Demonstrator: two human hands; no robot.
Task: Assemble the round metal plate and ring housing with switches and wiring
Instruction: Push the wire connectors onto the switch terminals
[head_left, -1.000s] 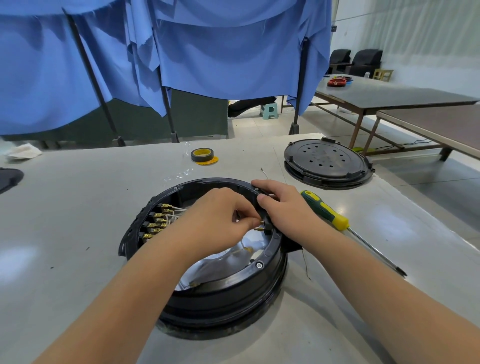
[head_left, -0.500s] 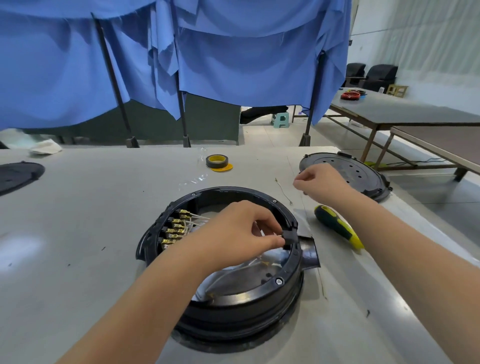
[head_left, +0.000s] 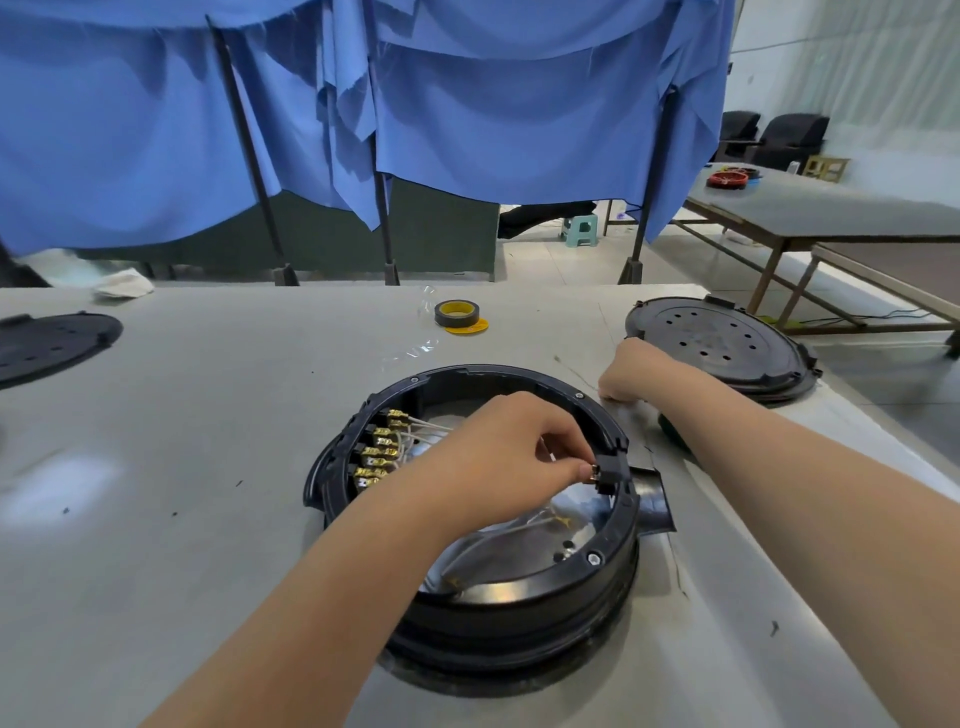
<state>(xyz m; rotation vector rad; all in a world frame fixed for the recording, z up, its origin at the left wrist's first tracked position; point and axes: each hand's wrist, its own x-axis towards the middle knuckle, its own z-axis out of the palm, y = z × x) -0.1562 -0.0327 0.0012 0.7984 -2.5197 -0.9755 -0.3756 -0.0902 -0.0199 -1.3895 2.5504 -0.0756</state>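
1. Right now the ring housing (head_left: 483, 587) sits flat on the worktop (head_left: 182, 467) in front of you, with the shiny metal plate (head_left: 545, 525) seated inside it.
2. Your left hand (head_left: 498, 447) pinches a small black switch (head_left: 607, 472) between thumb and fingertips, right at the housing's inner right wall by the side spout (head_left: 652, 501).
3. Your right hand (head_left: 631, 371) is fingers-down on the worktop just beyond the rim, curled. I can't tell whether it's holding anything.
4. Handling, my read: the housing looks rigid and heavy enough to stay put. Grab it by the outer rim if you need to turn it.
5. That switch is small and light, so hold it by the plastic body, not the metal terminals.
6. Brass connectors (head_left: 376, 449) and thin white wires (head_left: 431, 427) line the left inner wall. They probably bend easily, so grip them at the connector and don't tug the wire.
7. Plate looks slick and thin, so touch edges only.
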